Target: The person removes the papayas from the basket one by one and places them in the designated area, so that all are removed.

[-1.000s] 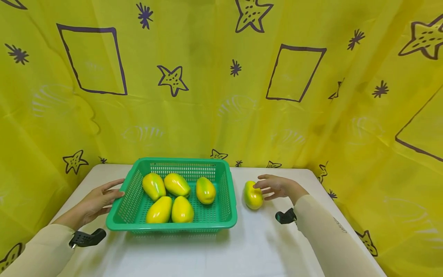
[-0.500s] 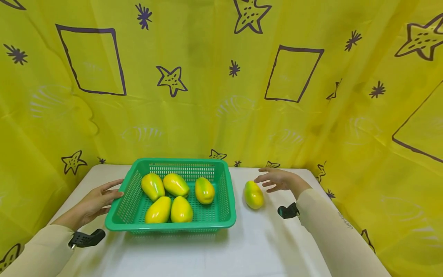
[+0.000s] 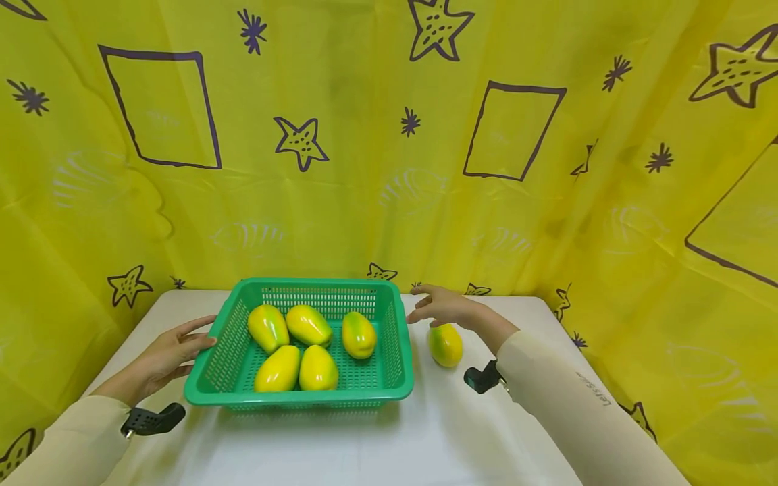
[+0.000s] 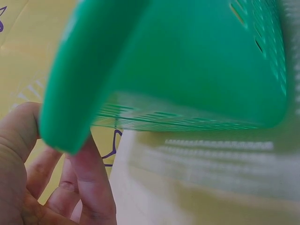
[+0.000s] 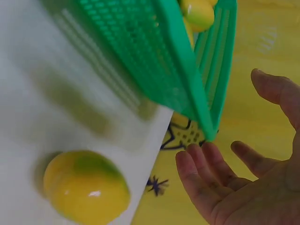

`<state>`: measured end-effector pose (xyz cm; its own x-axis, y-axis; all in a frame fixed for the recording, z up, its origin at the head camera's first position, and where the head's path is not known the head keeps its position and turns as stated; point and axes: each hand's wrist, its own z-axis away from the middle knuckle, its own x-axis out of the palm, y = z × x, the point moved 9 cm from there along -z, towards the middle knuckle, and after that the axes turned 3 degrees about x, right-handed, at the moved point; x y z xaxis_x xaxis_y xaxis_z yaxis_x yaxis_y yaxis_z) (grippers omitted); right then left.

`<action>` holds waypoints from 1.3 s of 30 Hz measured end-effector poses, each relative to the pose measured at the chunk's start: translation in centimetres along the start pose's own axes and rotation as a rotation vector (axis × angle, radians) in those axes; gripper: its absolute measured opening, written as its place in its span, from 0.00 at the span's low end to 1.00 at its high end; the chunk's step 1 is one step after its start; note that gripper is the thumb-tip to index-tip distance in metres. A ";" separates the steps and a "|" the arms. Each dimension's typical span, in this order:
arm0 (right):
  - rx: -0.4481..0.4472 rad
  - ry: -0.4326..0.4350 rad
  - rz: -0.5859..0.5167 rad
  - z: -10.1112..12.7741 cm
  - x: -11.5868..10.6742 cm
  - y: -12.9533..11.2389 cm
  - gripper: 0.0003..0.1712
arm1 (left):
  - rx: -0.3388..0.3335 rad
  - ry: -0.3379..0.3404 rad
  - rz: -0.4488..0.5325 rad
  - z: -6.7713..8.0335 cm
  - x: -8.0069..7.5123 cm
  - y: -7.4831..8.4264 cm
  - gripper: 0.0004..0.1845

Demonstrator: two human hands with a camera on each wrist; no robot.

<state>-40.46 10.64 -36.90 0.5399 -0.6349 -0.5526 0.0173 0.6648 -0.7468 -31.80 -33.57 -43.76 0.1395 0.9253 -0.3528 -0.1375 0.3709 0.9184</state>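
On table, basket [image 3: 398, 337]: five fruits inside
Left hand [image 3: 163, 356]: I touch its left rim, fingers relaxed
Right hand [image 3: 442, 308]: open, above loose fruit [image 3: 446, 344]

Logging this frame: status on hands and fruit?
Left hand open, touching basket rim. Right hand open, empty, beside basket corner. Loose fruit on table. Nothing in the way.

Glossy smooth mangoes [image 3: 446, 344], perforated green plastic basket [image 3: 213, 391].

I seem to be working in a staged recording booth: a yellow curtain printed with purple stars and rectangles [image 3: 340, 175] encloses a plain white tabletop [image 3: 425, 439].
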 end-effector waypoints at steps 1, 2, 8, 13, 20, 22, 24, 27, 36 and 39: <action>-0.013 0.007 0.015 0.0 0.3 -0.5 0.46 | 0.000 0.002 0.001 0.0 0.0 0.0 0.42; -0.029 0.010 0.034 0.0 0.6 -1.1 0.46 | 0.001 0.003 0.002 0.0 0.0 0.0 0.42; -0.087 0.044 0.123 -0.1 2.1 -3.6 0.46 | 0.005 0.006 -0.001 0.1 0.2 0.1 0.42; -0.101 0.067 0.180 -0.3 3.7 -5.1 0.45 | -0.001 0.003 -0.002 0.2 0.3 0.1 0.43; -0.116 0.085 0.238 -1.2 5.9 -6.1 0.45 | 0.004 0.002 -0.012 0.1 0.2 0.1 0.42; -0.110 0.096 0.252 -1.5 6.3 -6.1 0.46 | 0.004 0.002 -0.008 0.2 0.2 0.1 0.41; -0.104 0.099 0.256 -1.9 6.7 -6.0 0.46 | 0.011 0.000 -0.003 0.2 0.3 0.2 0.41; -0.105 0.105 0.259 -2.4 7.1 -5.8 0.47 | 0.018 0.002 0.007 0.2 0.3 0.2 0.41; -0.091 0.135 0.242 -3.7 7.9 -5.1 0.48 | 0.023 0.008 0.005 0.2 0.2 0.1 0.41; -0.080 0.145 0.250 -4.1 8.1 -4.9 0.49 | 0.019 0.011 0.001 0.1 0.2 0.0 0.41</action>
<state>-39.59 0.63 -39.22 0.3935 -0.5084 -0.7660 -0.1704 0.7784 -0.6042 -31.64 -33.38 -43.80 0.1288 0.9265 -0.3535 -0.1190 0.3683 0.9221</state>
